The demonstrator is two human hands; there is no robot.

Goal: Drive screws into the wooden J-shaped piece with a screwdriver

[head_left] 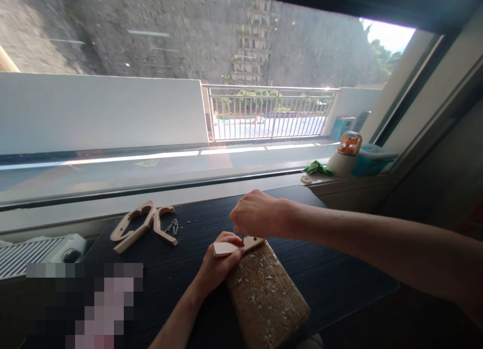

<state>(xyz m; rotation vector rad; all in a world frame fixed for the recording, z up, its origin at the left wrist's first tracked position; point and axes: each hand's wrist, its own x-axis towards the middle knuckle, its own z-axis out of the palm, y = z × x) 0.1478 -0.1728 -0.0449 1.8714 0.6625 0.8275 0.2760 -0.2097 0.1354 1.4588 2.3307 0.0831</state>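
Note:
My left hand [219, 261] grips a pale wooden piece [224, 249] with its thumb and fingers, at the far end of a worn wooden board [269, 293]. Dark holes show in the piece. Closed above it, my right hand [256, 213] holds a tool whose thin metal shaft [242, 240] points down to the piece; the fist hides its handle. Pits and pale flecks mark the board. To the left lie curved wooden parts [138, 223] and an angled wooden part [164, 229]. Several metal screws [172, 226] are beside them.
The dark table [196, 223] stands against a window sill [90, 208]. On the sill at right are a green cloth [318, 168], a roll of tape [306, 179], a white and orange container [343, 158] and a teal box [372, 160]. A white appliance [41, 253] stands at left.

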